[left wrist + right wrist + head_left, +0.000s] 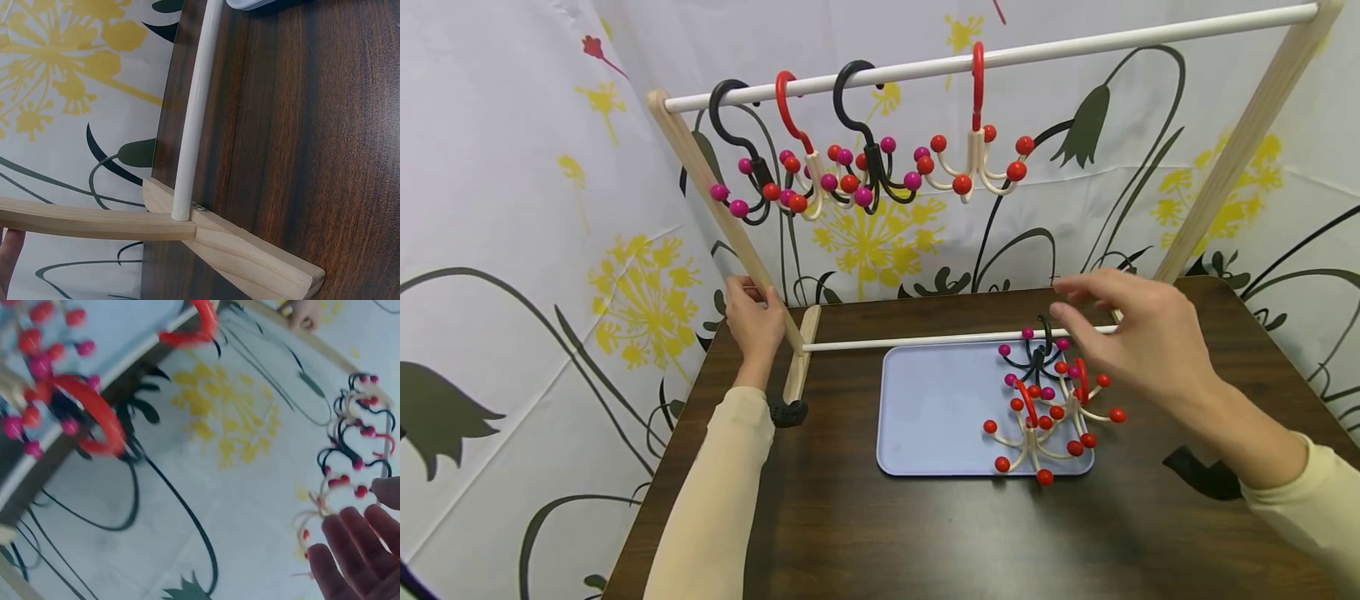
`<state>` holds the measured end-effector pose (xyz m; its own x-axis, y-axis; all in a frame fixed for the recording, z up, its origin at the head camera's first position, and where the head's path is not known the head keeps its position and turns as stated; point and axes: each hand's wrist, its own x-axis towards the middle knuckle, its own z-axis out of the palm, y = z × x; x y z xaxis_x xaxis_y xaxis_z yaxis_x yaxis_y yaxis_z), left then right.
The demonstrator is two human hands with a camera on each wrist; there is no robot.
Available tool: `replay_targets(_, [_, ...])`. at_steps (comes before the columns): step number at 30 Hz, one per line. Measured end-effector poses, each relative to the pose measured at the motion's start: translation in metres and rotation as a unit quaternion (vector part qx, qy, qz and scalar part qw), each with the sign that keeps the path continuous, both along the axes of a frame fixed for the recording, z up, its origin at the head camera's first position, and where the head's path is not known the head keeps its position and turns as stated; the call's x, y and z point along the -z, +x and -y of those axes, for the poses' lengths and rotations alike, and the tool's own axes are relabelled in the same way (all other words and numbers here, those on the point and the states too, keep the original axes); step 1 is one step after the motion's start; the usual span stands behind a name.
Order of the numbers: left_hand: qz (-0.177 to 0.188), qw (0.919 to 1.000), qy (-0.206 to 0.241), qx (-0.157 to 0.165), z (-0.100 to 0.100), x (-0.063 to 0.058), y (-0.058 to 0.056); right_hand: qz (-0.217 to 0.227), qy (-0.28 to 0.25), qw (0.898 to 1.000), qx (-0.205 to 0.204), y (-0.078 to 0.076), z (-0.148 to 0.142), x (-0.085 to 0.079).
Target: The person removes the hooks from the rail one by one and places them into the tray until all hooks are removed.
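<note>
My left hand (755, 321) holds the left wooden post (718, 204) of a rack, partway up; in the left wrist view only a finger (10, 253) shows against the post. My right hand (1138, 329) is in the air over the tray's right side, fingers spread and holding nothing. Below it a black multi-arm hanger (1037, 360) and two cream hangers with red hooks (1030, 433) crowd the tray's right end. From the rack's upper rod (917, 70) hang two black hangers (874, 158) and two cream, red-hooked ones (976, 146), all tipped with red or magenta balls.
The blue-grey tray (925, 417) lies on the dark wooden table (865, 533). Behind it runs the lower white rod (910, 341), and the rack's right post (1232, 158) slants up at the right. A flower-printed curtain (497, 167) hangs behind.
</note>
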<state>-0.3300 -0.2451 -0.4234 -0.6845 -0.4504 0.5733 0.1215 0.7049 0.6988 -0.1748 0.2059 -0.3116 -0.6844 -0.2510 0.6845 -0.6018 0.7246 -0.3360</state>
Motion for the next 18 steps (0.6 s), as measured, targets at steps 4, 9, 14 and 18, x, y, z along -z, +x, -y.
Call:
replay_targets(4, [0.002, 1.0, 0.0, 0.002, 0.001, 0.001, -0.001, -0.011, -0.044, 0.999, -0.003, -0.03, 0.008, -0.029])
replay_targets(9, [-0.002, 1.0, 0.0, 0.004, 0.004, 0.002, 0.001, -0.003, -0.087, 0.996, -0.01, -0.063, 0.024, -0.05])
replay_targets(14, [0.002, 1.0, 0.0, 0.002, 0.003, 0.003, 0.002, 0.024, -0.096, 0.995, -0.002, -0.086, 0.04, -0.061])
replay_targets(18, [0.005, 1.0, 0.002, 0.006, 0.002, 0.001, 0.0, 0.072, -0.091, 0.993, 0.02, -0.101, 0.05, -0.073])
